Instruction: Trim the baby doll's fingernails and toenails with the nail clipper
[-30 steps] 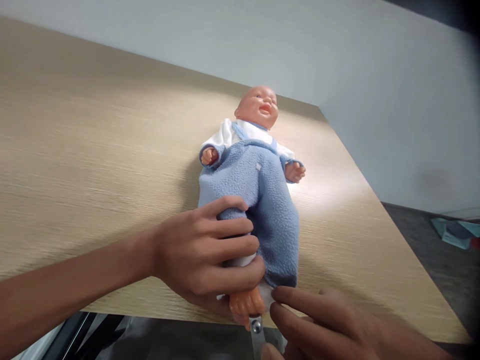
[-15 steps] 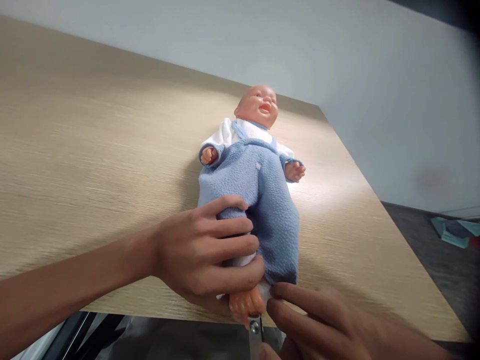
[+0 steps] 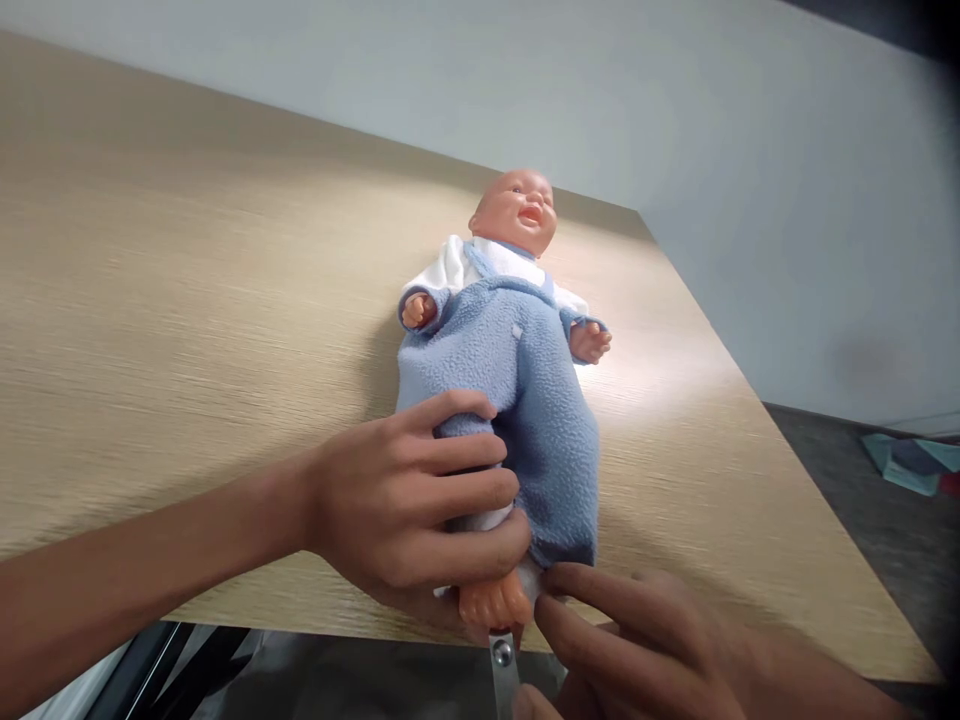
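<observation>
The doll (image 3: 510,360) lies face up on the desk (image 3: 187,300), with its feet at the near edge. The left hand (image 3: 397,510) has its grip closed tight around the doll, just above a bare foot (image 3: 495,603) that pokes out. The right hand (image 3: 637,650) pinches a thin metal tool (image 3: 501,665), and the tool's tip touches that foot.

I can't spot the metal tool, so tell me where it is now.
Head view, bottom edge near the middle: the metal tool sits just below the doll's bare foot, between the left hand and the right hand.
</observation>
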{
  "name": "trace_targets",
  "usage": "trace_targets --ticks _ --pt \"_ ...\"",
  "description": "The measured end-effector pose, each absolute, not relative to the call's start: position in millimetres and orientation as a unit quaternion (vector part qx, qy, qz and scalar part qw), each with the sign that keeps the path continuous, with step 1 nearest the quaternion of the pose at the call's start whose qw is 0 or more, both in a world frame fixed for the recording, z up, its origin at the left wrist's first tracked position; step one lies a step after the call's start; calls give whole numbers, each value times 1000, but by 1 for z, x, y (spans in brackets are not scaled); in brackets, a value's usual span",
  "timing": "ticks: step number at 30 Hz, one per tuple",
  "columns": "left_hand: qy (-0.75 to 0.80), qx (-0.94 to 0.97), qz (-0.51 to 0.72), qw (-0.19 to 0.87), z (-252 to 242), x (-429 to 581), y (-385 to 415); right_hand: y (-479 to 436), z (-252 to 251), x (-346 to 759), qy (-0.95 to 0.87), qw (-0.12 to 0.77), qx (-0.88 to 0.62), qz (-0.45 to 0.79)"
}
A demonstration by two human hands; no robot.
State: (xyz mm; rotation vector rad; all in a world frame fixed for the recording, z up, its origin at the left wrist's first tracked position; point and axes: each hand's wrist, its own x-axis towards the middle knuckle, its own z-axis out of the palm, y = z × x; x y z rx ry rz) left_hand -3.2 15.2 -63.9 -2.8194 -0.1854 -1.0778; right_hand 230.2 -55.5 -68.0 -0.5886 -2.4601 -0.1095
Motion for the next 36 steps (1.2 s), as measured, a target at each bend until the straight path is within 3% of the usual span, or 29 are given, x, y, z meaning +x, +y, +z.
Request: trace_targets --ticks 10,15,23,36 --pt "-55 -930 -358 60 -64 -4 14 -52 -60 224 -934 290 -208 -34" --pt "-57 -930 -359 60 -64 -3 16 -52 -61 224 -920 329 -205 -60" --pt "-52 -928 -363 59 -63 -3 15 -54 -65 232 -939 284 -194 -18" --pt "-55 -929 -360 59 -62 -2 15 -53 -64 228 -934 296 -198 -31"
